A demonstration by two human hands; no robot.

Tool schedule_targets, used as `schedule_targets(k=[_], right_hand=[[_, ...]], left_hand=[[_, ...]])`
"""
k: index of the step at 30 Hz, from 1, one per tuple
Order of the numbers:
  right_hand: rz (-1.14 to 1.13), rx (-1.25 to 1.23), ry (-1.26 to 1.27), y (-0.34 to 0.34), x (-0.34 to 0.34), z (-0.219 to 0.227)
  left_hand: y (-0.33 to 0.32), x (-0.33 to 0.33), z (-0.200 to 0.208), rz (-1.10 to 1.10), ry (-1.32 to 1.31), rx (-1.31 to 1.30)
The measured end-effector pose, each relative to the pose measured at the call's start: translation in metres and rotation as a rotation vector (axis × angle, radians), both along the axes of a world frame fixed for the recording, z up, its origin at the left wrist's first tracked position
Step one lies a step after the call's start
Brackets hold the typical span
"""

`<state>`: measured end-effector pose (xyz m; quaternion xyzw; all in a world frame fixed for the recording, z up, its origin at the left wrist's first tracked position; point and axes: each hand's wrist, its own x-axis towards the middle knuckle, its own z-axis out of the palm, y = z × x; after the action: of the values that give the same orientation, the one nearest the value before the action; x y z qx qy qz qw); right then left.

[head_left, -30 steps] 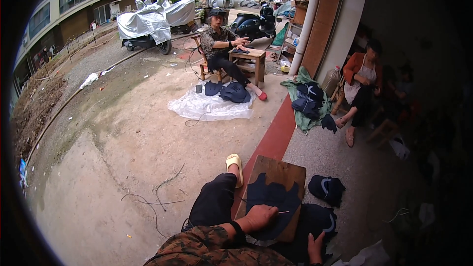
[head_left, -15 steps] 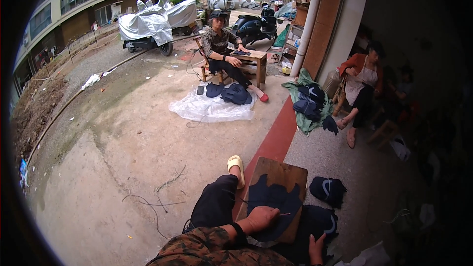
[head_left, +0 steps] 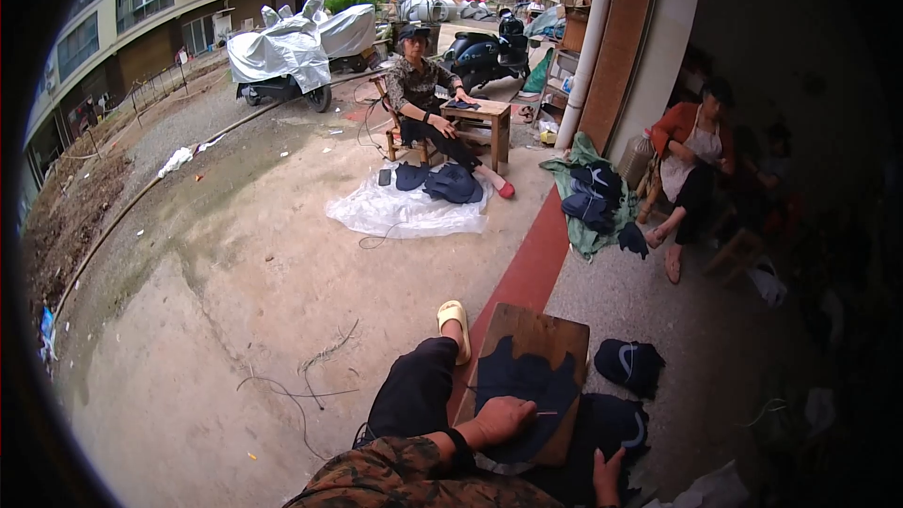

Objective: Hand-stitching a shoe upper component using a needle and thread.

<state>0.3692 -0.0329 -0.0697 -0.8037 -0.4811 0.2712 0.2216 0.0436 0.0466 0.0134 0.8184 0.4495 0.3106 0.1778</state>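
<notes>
A dark navy cloth piece (head_left: 527, 372) with a notched upper edge lies on a small wooden board-like table (head_left: 536, 322) in front of me. My left hand (head_left: 504, 420) is closed over this cloth, and a thin pale stick-like thing (head_left: 546, 414) pokes out of its right side. To the right, lower than the tabletop, is a pile of dark cloth pieces (head_left: 602, 421) with a pale curved band. My right hand (head_left: 608, 477) rests at the pile's near edge, thumb and finger apart; its lower part is cut off by the frame.
Another dark cloth bundle (head_left: 628, 367) lies right of the table. Ahead, a person sits at a wooden table (head_left: 478, 111) behind a plastic sheet (head_left: 404, 216) bearing dark cloth. Another seated person (head_left: 691, 146) is at right, near a green sheet (head_left: 593, 237). Loose cord (head_left: 299, 396) lies left.
The whole view has shifted very slightly. My left hand stays closed over the cloth and my right hand stays at the pile; the person at the far table has barely moved.
</notes>
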Motion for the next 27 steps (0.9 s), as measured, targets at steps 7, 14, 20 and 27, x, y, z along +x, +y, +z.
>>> schedule_targets(k=[7, 14, 20, 27], right_hand=[[-0.060, -0.080, 0.043, 0.003, -0.002, 0.005], [-0.001, -0.006, 0.027, 0.000, -0.002, 0.005], [-0.027, 0.011, 0.042, -0.001, -0.001, -0.001], [-0.024, 0.000, 0.046, 0.000, 0.002, -0.004]], left_hand=[[0.000, 0.000, 0.002, -0.005, 0.030, -0.030], [0.000, 0.000, -0.001, -0.006, 0.014, -0.002], [0.000, 0.000, -0.001, -0.006, 0.009, -0.005], [0.001, 0.000, 0.001, -0.019, 0.001, -0.016]])
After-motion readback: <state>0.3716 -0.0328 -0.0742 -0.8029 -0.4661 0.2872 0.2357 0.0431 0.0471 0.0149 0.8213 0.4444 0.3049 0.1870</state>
